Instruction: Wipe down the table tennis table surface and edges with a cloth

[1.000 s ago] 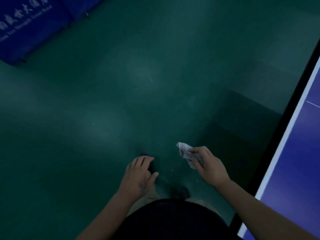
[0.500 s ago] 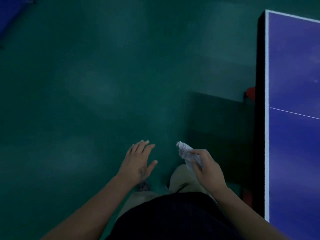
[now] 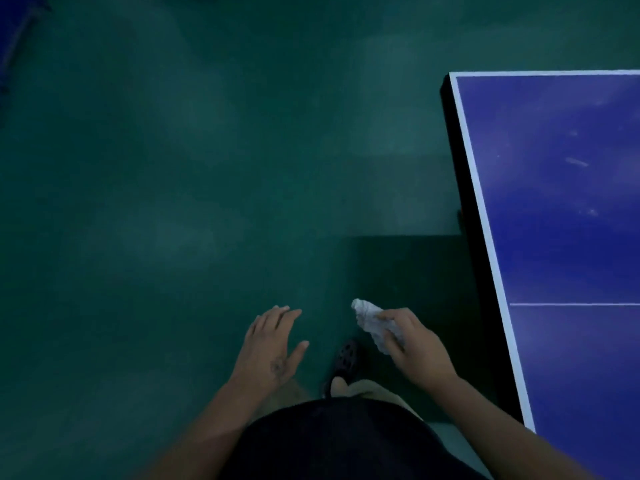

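The blue table tennis table fills the right side, with a white border line, a thin white centre line and a black side edge. Its far left corner is in view. A crumpled white cloth sticks out of my right hand, which is closed on it and held over the floor, left of the table and apart from it. My left hand hovers over the floor with fingers spread and nothing in it.
Dark green floor spreads to the left and ahead. The table casts a dark shadow beside its edge. A black perforated shoe shows below my hands. A blue barrier sits at the top left corner.
The view has swung right, so more of the table top and its far corner show. A black shoe has stepped forward between my hands. Both hands keep their pose.
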Demonstrator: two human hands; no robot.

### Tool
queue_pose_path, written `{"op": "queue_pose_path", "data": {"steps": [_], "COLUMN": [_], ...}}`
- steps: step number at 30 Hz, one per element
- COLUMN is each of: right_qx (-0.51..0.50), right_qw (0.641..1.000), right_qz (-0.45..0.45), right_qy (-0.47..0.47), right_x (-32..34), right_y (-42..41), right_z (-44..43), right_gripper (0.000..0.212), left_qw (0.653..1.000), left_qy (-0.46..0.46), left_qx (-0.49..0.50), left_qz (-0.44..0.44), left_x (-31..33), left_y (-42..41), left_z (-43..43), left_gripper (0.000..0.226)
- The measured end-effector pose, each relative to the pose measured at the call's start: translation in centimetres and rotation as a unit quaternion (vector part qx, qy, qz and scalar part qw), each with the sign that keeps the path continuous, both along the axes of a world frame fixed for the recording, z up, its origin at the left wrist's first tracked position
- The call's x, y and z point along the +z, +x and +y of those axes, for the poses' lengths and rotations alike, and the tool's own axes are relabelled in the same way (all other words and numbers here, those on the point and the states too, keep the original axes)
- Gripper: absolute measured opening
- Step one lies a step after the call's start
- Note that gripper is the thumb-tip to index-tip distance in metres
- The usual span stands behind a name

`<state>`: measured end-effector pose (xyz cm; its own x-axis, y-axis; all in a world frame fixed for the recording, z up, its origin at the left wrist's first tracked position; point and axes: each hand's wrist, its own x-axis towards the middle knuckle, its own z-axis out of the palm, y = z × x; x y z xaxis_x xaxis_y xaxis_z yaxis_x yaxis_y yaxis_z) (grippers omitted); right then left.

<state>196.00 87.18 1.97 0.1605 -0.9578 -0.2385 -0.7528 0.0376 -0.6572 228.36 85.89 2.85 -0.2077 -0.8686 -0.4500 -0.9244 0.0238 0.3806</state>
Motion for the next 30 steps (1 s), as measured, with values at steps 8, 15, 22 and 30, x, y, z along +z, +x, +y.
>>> {"op": "queue_pose_path", "data": {"steps": [8, 15, 22, 30], "right_qx": [-0.049, -0.129, -0.218, -0.279], "right_qw": [0.999, 0.991, 0.976, 0.96], "right_qz": [0.014, 0.026, 0.01, -0.02], "right_qy": [-0.007, 0.008, 0.014, 0.03], "right_x": [1.1, 0.0, 1.1, -0.3], "right_y": [-2.4, -2.2, -1.1, -5.2], "right_z": [-17.7, -31.7, -42.3, -55.8], "right_gripper": [0.03, 0.034, 0.035, 0.031], "left_qw": [1.0, 0.998, 0.986, 0.971], "left_qy": [-0.005, 0.013, 0.004, -0.026], "left_qx": [0.022, -0.055, -0.161, -0.234], "left_qz": [0.019, 0.038, 0.039, 0.041], "left_x": [0.2, -1.5, -0.2, 0.1], "left_y": [0.0, -0.3, -2.4, -11.5], "left_z": [-15.7, -34.1, -54.0, -73.8], "left_gripper": [0.061, 0.059, 0.06, 0.06]}}
